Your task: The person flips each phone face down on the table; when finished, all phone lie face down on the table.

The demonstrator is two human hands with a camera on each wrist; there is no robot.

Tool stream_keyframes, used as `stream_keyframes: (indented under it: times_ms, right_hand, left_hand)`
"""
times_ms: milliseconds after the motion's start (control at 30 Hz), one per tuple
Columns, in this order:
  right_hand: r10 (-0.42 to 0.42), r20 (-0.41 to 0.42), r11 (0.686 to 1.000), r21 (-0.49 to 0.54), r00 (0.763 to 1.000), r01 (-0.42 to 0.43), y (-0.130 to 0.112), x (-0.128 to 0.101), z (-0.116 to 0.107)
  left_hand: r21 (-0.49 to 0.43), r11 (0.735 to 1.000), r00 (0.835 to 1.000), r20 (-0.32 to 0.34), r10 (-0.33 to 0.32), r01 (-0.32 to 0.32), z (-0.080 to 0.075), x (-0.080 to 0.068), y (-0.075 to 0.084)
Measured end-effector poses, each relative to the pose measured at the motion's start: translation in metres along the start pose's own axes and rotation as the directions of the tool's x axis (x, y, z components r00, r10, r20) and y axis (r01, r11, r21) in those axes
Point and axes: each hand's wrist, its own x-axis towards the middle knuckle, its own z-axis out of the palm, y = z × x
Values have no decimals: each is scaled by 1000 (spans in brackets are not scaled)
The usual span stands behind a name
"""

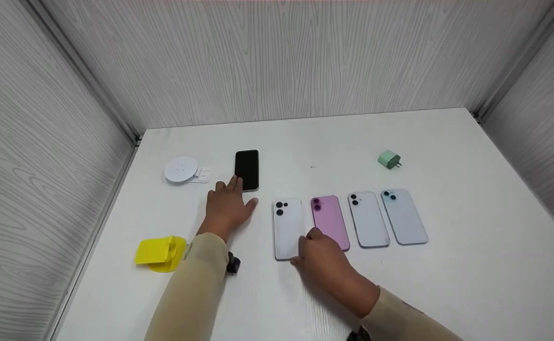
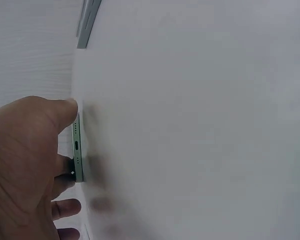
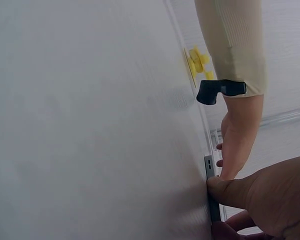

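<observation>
White desk (image 1: 447, 265) boxed in by pale wood-grain walls. Four phones are laid face down in a row at its middle: white phone (image 1: 287, 227), pink phone (image 1: 330, 220), and two pale blue-white ones to the right; a fifth, the black-screened phone (image 1: 247, 168), lies face up farther back and to the left. Each is judged a stiff, thin slab, moderately heavy for its size, glass-faced and so fragile if dropped, and slick on the flat sides; hold is best taken across the narrow long edges, or the near short edge is lifted first since the body lies flush. The left hand (image 1: 227, 206) rests flat, fingers spread, its fingertips at the near end of the black-screened phone; in the left wrist view the thumb is pressed against that phone's greenish bottom edge, ports visible. Its grip is not clenched. The right hand (image 1: 322, 258) is set at the near right corner of the white phone, thumb on the edge; whether it is actually pinched cannot be told. Smaller items noted: yellow stand (image 1: 159, 253), white round charger (image 1: 181, 169), green plug (image 1: 389, 159).
</observation>
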Motion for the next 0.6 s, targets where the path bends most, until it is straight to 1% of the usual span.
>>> stream_keyframes:
  times_ms: [133, 267, 600]
  right_hand:
    - [4, 0, 1000, 12, 1000, -4, -1, 0, 1]
    - [5, 4, 1000, 19, 1000, -5, -1, 0, 1]
    - [27, -2, 1000, 1, 1000, -27, -2, 1, -1]
  left_hand:
    - [7, 999, 999, -2, 33, -33, 0, -17, -4]
    - [2, 998, 998, -13, 59, -59, 1, -39, -6]
    - [15, 994, 993, -41, 113, -112, 6, -103, 3]
